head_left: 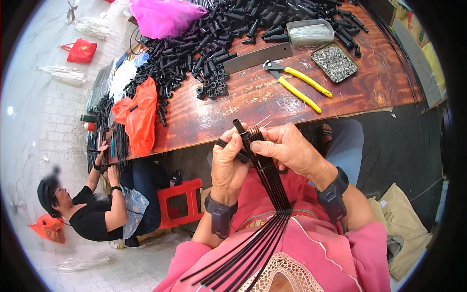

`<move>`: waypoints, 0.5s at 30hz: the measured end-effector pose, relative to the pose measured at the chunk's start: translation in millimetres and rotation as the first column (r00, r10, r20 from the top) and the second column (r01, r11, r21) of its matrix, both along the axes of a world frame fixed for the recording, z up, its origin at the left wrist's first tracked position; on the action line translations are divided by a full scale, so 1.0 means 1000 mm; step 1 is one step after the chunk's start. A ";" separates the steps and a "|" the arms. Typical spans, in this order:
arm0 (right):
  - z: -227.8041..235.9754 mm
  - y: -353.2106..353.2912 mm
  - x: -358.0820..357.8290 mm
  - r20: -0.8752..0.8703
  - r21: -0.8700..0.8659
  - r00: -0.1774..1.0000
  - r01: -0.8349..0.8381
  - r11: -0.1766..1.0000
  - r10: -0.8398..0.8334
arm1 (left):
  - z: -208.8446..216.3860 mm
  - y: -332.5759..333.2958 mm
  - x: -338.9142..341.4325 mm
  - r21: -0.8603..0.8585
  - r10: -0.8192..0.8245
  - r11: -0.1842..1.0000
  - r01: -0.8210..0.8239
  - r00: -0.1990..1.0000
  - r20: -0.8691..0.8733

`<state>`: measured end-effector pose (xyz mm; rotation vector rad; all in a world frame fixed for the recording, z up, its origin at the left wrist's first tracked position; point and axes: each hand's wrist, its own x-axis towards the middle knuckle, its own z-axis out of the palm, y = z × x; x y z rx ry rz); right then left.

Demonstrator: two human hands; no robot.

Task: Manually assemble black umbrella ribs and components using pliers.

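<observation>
My left hand point(227, 163) is closed around the top of a bundle of black umbrella ribs point(271, 182). A black tubular piece point(238, 125) stands up at the bundle's upper end beside those fingers, and another dark piece lies across the left palm. Against the upper rib ends, my right hand point(288, 148) is closed, its thumb pressing on them. Thin pale wires point(264, 120) stick out between the two hands. Downward, the ribs narrow at a dark joint point(283, 212) and fan out over my pink top. What lies under the right fingers is hidden.
Across the wooden table point(194, 129) lie cutters with yellow handles point(300, 90), a metal bar point(258, 57), a tin of small metal parts point(334, 62), a box of wires point(310, 33) and heaped black plastic parts point(209, 53). A co-worker point(97, 209) sits at left near a red stool point(180, 202).
</observation>
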<state>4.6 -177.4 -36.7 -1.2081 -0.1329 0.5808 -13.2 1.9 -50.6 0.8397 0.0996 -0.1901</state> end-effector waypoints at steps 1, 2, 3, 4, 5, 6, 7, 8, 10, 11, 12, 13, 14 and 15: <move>0.000 0.000 -0.001 0.005 -0.007 1.000 -0.019 1.000 0.019 | 0.000 0.001 0.000 -0.023 -0.030 0.999 0.030 1.000 0.006; 0.002 0.000 -0.001 0.004 -0.006 1.000 -0.020 1.000 0.020 | 0.002 0.001 0.000 -0.023 -0.029 0.999 0.029 1.000 0.005; 0.004 0.001 0.000 0.010 0.010 1.000 -0.009 1.000 0.009 | 0.005 0.001 0.001 -0.017 -0.034 0.999 0.034 0.999 -0.004; 0.006 0.001 0.001 0.016 0.025 1.000 0.002 1.000 -0.002 | 0.008 0.002 0.001 -0.011 -0.039 0.999 0.039 0.999 -0.014; 0.003 0.001 0.001 0.015 0.026 1.000 0.000 1.000 -0.001 | 0.012 0.002 0.002 -0.028 -0.075 0.997 0.075 0.997 -0.001; 0.000 0.000 0.001 0.040 -0.012 0.999 -0.002 1.000 0.002 | 0.011 0.003 0.003 -0.030 -0.076 0.997 0.075 0.997 -0.003; -0.001 0.000 0.002 0.065 -0.050 0.998 -0.003 0.999 0.007 | 0.008 0.004 0.005 -0.016 -0.051 0.999 0.051 0.998 0.023; 0.000 -0.001 0.002 0.064 -0.051 0.998 -0.003 0.999 0.006 | 0.005 0.005 0.006 -0.002 -0.026 1.000 0.026 0.998 0.050; 0.002 0.002 0.002 0.077 -0.089 0.997 0.028 0.996 -0.022 | 0.002 0.006 0.005 -0.034 -0.001 0.999 0.002 0.999 0.038; 0.002 0.003 0.001 0.074 -0.088 0.997 0.025 0.996 -0.019 | 0.001 0.007 0.004 -0.066 0.019 0.998 -0.017 0.999 0.027; 0.002 0.005 0.002 0.090 -0.090 0.995 0.040 0.995 -0.032 | 0.005 0.003 0.004 -0.066 0.021 0.998 -0.019 0.999 0.026; 0.002 0.005 0.002 0.105 -0.093 0.993 0.055 0.994 -0.045 | 0.011 -0.004 0.004 -0.025 0.073 0.997 -0.072 0.997 0.029; 0.000 0.005 0.002 0.104 -0.093 0.994 0.054 0.994 -0.044 | 0.015 -0.008 0.004 0.016 0.123 0.992 -0.124 0.992 0.034; -0.002 0.005 0.002 0.114 -0.086 0.993 0.042 0.995 -0.032 | 0.016 -0.009 0.004 0.015 0.126 0.992 -0.126 0.992 0.033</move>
